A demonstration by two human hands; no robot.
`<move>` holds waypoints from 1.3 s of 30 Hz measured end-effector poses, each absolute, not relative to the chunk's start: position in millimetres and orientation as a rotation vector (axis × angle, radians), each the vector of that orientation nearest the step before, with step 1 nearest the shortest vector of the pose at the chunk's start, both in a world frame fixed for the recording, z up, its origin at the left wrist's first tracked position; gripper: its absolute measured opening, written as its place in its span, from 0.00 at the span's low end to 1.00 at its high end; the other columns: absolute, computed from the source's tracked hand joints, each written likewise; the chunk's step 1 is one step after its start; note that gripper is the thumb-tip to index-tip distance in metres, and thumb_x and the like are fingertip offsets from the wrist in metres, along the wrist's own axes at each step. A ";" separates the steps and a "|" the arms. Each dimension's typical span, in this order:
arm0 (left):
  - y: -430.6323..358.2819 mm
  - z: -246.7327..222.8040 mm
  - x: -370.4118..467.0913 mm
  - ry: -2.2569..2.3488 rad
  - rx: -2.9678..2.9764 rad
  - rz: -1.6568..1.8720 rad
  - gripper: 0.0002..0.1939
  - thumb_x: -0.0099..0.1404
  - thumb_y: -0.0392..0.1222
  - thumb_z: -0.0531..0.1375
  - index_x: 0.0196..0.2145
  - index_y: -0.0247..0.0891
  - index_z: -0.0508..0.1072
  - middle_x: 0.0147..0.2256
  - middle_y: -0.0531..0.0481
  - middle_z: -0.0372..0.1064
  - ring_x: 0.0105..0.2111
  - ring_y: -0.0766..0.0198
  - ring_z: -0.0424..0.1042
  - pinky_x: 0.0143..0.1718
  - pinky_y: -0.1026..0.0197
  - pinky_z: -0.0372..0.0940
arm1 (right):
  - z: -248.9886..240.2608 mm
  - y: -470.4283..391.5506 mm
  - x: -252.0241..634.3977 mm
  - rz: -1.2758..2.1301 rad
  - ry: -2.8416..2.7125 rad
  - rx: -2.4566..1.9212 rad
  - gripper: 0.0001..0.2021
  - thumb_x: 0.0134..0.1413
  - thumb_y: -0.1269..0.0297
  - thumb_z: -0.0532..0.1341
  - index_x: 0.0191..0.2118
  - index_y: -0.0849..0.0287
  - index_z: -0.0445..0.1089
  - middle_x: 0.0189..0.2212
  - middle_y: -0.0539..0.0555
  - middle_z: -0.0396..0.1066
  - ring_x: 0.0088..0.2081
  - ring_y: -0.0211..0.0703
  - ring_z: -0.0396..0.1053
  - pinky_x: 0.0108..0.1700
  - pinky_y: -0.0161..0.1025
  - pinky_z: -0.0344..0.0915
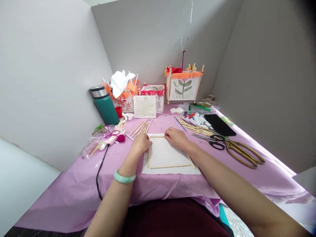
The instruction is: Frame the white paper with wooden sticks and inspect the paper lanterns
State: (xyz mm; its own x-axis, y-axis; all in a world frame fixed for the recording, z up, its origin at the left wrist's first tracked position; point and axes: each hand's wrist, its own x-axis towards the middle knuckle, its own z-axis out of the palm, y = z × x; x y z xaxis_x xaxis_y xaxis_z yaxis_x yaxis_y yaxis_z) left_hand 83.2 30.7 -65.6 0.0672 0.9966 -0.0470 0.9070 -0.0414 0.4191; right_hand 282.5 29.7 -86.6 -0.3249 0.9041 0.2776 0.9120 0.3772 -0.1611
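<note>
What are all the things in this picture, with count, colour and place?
Paper: one or more, white, front
Frame sticks: four, pale, on paper
Loose sticks: many, pale, beyond paper
Boxes: three, white with orange/red fringes, back
Tissue: some, white, over left box
Panel: one, whitish, before middle box
Bottle: one, green, back left
Cup: one, red, beside bottle
Corded tool: one, pink, left
Scissors: two, black and gold, right
Phone: one, black, right
Pens: several, mostly white, beside phone
Small bits: many, mixed, both sides
Cloth: one, lilac, underneath
Walls: three, grey, around
Bangle: one, light green, left wrist
Left hand: one, bare, at left stick
Right hand: one, bare, at far stick
</note>
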 end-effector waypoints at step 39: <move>37.4 -65.5 68.9 1.942 1.898 0.468 0.11 0.59 0.38 0.52 0.33 0.37 0.74 0.19 0.49 0.72 0.20 0.64 0.71 0.26 0.66 0.63 | -69.8 13.8 267.3 0.087 -2.287 -1.574 0.09 0.58 0.65 0.54 0.40 0.58 0.70 0.40 0.54 0.71 0.40 0.40 0.68 0.39 0.33 0.57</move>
